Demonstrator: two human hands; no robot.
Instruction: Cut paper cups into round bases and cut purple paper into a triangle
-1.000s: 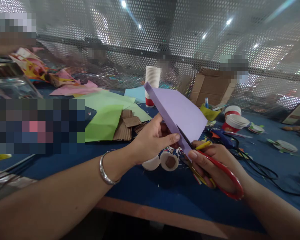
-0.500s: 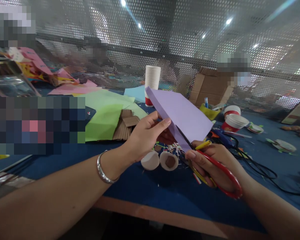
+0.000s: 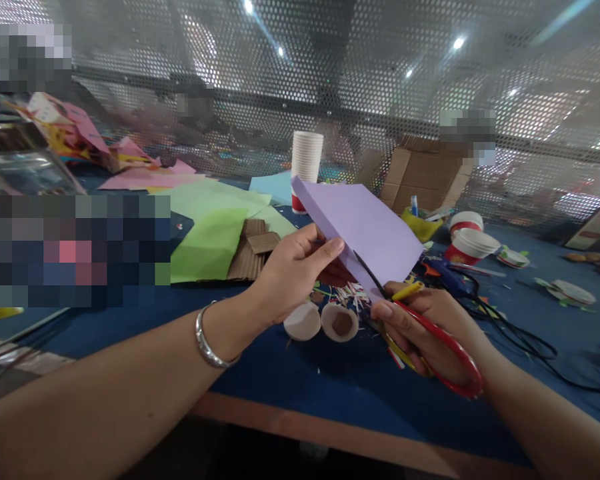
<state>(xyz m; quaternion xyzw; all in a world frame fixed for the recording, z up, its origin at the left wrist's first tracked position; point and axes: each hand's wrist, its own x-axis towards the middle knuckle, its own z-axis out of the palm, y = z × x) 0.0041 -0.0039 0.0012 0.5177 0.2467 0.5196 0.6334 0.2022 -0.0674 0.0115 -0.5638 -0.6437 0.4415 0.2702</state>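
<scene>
Between thumb and fingers, my left hand [image 3: 307,267] grips a folded sheet of purple paper [image 3: 363,223] by its narrow folded edge, holding it tilted above the table. My right hand [image 3: 420,327] is wrapped round a pair of scissors [image 3: 457,353] with red and yellow handles. One dark blade lies across the paper's folded strip, just right of my left thumb; the other blade is hidden behind the paper. Beneath my hands stand two small pale round cups [image 3: 303,322], one with a brown piece inside. Thin paper shreds [image 3: 347,293] lie behind them.
A stack of paper cups [image 3: 307,157] rises behind the purple paper. Green sheets [image 3: 205,247] and corrugated cardboard pieces [image 3: 263,241] lie left. To the right are a blue glue gun [image 3: 450,279] with a black cable [image 3: 520,333], and red-and-white cups [image 3: 473,247]. A cardboard box [image 3: 425,177] leans behind.
Almost nothing differs. The whole view has shifted slightly, and both hands, the purple paper and the scissors keep nearly the same pose.
</scene>
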